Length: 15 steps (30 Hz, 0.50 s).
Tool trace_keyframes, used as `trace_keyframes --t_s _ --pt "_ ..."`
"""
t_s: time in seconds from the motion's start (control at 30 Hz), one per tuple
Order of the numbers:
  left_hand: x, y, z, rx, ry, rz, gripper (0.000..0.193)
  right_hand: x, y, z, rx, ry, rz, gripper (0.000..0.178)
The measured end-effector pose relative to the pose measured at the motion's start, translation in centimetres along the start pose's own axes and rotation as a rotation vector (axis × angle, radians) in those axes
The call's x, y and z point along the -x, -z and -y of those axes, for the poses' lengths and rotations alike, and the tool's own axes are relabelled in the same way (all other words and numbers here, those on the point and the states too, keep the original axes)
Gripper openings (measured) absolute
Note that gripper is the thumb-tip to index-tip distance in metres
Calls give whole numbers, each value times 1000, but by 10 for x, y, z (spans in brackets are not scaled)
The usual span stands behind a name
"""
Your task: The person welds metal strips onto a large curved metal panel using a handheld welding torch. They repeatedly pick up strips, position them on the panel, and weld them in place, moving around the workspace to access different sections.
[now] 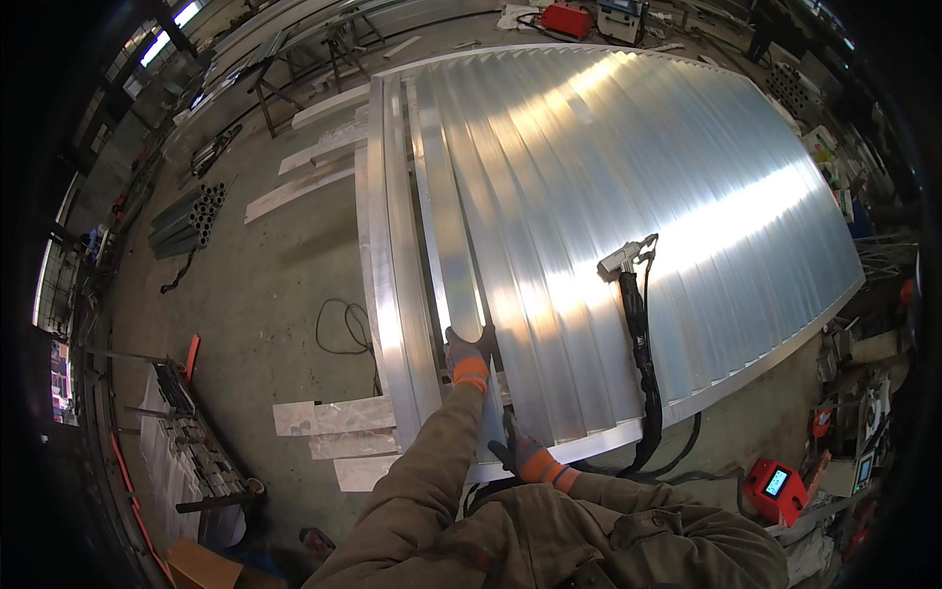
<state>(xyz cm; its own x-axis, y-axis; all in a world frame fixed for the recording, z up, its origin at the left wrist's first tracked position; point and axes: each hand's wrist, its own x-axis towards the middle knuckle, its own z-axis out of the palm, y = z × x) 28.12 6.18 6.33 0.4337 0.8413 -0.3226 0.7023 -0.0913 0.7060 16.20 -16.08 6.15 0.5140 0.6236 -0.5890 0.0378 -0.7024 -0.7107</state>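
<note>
Both my hands wear dark grey gloves with orange cuffs. My left hand point(469, 355) grips a long, loose silvery metal slat point(453, 221), partway along its near half. At the slat's near end my right hand point(530, 459) is closed around its edge; part of these fingers is hard to make out. The slat lies slightly askew, with dark gaps on its left side, beside a broad panel of ribbed metal slats point(549, 196). On the panel, right of my hands, rests a welding-gun-like tool point(625, 258) with a thick black sleeved cable point(638, 344).
A metal frame edge point(383, 245) borders the panel's left side. Flat metal strips point(334, 417) stick out leftward at knee height. Bundled tubes point(196, 218) and a loose cable point(343, 324) lie on the floor at left. A red machine with a screen point(775, 491) stands at lower right.
</note>
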Motion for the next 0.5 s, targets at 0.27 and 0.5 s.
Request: trace_keyframes --t_s 0.27,0.5 --pt "-28 -12 0 11 42 67 107 -4 -2 -5 70 -43 -23 95" --pt "-50 -25 21 -158 -74 83 50 3 67 -24 120 322 -398 61"
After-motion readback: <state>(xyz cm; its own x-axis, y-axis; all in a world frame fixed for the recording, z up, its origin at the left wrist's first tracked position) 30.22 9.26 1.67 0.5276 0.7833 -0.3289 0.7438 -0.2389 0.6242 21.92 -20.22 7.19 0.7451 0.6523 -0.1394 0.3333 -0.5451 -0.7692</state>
